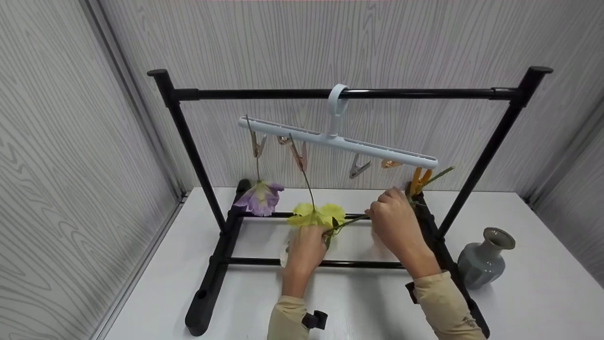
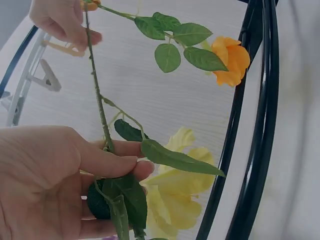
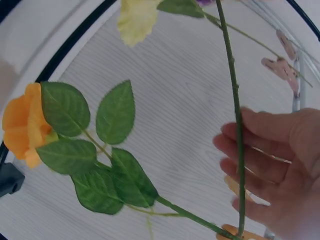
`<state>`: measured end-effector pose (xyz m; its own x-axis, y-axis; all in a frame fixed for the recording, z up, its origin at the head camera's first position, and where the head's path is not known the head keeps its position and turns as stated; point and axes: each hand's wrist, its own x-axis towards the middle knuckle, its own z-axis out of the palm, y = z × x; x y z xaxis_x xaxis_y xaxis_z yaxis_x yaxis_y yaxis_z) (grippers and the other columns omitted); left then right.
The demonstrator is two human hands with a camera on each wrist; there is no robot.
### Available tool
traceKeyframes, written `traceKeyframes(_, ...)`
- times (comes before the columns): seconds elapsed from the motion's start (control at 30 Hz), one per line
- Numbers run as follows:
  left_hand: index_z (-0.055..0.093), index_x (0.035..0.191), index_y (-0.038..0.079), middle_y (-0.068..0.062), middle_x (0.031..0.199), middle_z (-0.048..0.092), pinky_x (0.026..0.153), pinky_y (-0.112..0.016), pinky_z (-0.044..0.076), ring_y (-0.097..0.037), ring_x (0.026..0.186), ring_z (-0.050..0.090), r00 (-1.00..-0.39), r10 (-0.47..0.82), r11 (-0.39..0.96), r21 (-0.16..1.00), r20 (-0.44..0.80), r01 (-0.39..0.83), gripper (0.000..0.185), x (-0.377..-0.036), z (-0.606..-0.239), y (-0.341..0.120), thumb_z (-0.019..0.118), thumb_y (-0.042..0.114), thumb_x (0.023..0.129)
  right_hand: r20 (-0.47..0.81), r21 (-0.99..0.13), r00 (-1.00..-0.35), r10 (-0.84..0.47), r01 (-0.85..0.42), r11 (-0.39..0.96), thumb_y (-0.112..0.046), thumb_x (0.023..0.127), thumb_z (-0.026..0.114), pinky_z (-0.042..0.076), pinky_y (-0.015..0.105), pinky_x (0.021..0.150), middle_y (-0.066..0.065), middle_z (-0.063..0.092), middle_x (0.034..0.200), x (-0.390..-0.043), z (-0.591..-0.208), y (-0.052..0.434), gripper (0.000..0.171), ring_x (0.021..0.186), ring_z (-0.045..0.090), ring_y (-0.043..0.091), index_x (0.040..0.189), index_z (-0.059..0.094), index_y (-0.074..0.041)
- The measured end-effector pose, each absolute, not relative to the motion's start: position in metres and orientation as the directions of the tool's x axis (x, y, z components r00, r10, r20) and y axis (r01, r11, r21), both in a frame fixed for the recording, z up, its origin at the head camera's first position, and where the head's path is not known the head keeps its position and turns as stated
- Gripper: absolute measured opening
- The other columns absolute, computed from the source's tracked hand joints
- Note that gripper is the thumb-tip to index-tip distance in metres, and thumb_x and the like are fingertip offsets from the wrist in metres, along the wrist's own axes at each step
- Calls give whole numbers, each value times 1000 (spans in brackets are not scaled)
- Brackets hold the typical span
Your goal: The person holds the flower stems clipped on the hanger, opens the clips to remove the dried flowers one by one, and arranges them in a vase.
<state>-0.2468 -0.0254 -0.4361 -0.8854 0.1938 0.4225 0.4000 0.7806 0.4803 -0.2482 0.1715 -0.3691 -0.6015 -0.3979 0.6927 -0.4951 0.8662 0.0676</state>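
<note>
In the head view my left hand (image 1: 306, 250) is low in front of a hanging yellow flower (image 1: 321, 215). It pinches a green leafy flower stem (image 2: 97, 95) between thumb and fingers, near the leaves; a bit of pale petal shows beside this hand. My right hand (image 1: 395, 224) pinches the same stem farther along, towards its bare end. Above hangs a light blue clip hanger (image 1: 377, 150), tilted down to the right. An orange rose (image 3: 25, 125) hangs from its orange clip (image 1: 419, 181), close to my right hand. A purple flower (image 1: 260, 198) hangs at the left.
A black rack (image 1: 264, 94) carries the hanger on its top bar, with lower bars behind and below my hands. Unused grey (image 1: 358, 167) and orange-toned clips sit between the flowers. A grey vase (image 1: 482, 262) stands on the white table right of the rack.
</note>
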Motion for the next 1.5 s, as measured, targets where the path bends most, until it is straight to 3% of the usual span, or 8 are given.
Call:
traceKeyframes(0.13, 76, 78, 10, -5, 74, 71, 60, -46, 56, -31, 72, 70, -849, 195, 815, 401, 490, 419, 17, -247, -439, -14, 72, -5, 86, 637, 19, -652, -411, -520, 854, 4, 82, 82, 55, 45, 61, 10, 62, 68, -241, -389, 166, 14, 68, 62, 31, 74, 72, -1)
traceKeyframes(0.2, 77, 78, 12, -4, 74, 72, 61, -46, 56, -31, 74, 70, -835, 195, 843, 347, 515, 411, 18, -247, -439, -8, 72, -5, 85, 630, -1, -662, -406, -524, 852, 6, 83, 81, 55, 45, 58, 10, 64, 72, -237, -399, 164, 11, 68, 64, 31, 79, 75, -2)
traceKeyframes(0.33, 82, 86, 15, -6, 81, 74, 67, -44, 56, -30, 80, 69, -806, 194, 888, 249, 559, 386, 24, -245, -437, -1, 72, -7, 83, 628, -9, -661, -409, -533, 846, 12, 81, 78, 56, 43, 58, 12, 64, 76, -232, -411, 164, 14, 72, 67, 30, 85, 76, -1)
traceKeyframes(0.5, 83, 89, 14, -6, 86, 71, 72, -41, 56, -27, 82, 67, -761, 164, 889, 240, 628, 390, 19, -243, -433, 0, 77, -3, 83, 639, -42, -662, -391, -537, 842, 18, 79, 77, 57, 40, 59, 13, 64, 80, -229, -421, 166, 20, 73, 67, 29, 89, 75, 1)
traceKeyframes(0.8, 80, 85, 13, -2, 84, 69, 61, -37, 56, -23, 74, 66, -676, 193, 872, 192, 711, 450, 9, -236, -427, 7, 82, 4, 83, 805, -15, -495, -327, -569, 823, 26, 74, 76, 56, 40, 62, 12, 62, 83, -232, -441, 171, 28, 73, 63, 29, 88, 76, 2)
traceKeyframes(0.93, 80, 85, 16, 0, 84, 70, 58, -35, 55, -21, 73, 66, -664, 215, 873, 164, 716, 459, 12, -233, -426, 10, 84, 5, 81, 843, -21, -457, -285, -557, 830, 26, 72, 76, 58, 43, 66, 13, 65, 83, -232, -447, 173, 29, 75, 65, 30, 88, 76, 1)
traceKeyframes(1.13, 82, 87, 19, 0, 86, 72, 58, -34, 56, -19, 75, 67, -641, 239, 873, 128, 729, 472, 19, -232, -425, 15, 82, 1, 82, 859, -39, -449, -245, -535, 844, 23, 72, 80, 59, 45, 69, 13, 71, 88, -231, -452, 174, 28, 79, 66, 32, 88, 75, 1)
traceKeyframes(1.5, 79, 94, 10, -5, 94, 68, 78, -34, 56, -22, 89, 63, -605, 314, 802, 137, 732, 582, 8, -231, -421, 19, 80, 5, 88, 866, -88, -459, -197, -528, 845, 23, 69, 83, 59, 45, 62, 13, 63, 84, -231, -450, 183, 31, 76, 64, 32, 87, 73, 0)
